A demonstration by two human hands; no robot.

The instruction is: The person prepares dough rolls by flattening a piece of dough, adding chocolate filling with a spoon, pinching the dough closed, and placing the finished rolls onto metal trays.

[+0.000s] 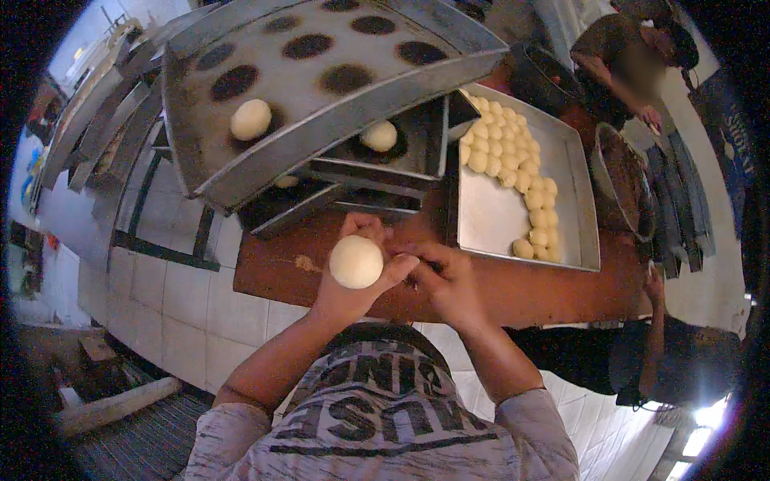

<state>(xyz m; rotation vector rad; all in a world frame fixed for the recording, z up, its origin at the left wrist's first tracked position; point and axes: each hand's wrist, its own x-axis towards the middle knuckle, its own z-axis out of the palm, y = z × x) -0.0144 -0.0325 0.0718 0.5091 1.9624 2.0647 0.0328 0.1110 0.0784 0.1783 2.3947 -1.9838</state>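
A smooth, pale round dough ball [356, 262] sits in my left hand [343, 301], cupped against the palm and thumb with the fingers curled behind it. My right hand [447, 282] is just beside it, its fingers and thumb drawn together near the left fingertips. Whatever it may pinch is too small or hidden to make out. Both hands are above the front part of a brown table [277, 268]. Ahead, a metal baking tray [281, 132] with dark round marks carries one dough ball [251, 119]. Right of my hands, a shallow metal tray [489, 216] bears several small dough balls [501, 140] packed together.
Under the top tray, a lower tray [393, 167] holds another dough ball [379, 136]; more trays are stacked crosswise below. At far right stands a large bowl [605, 172] with dark contents. One person [605, 48] works beyond it; another [674, 353] is at my right.
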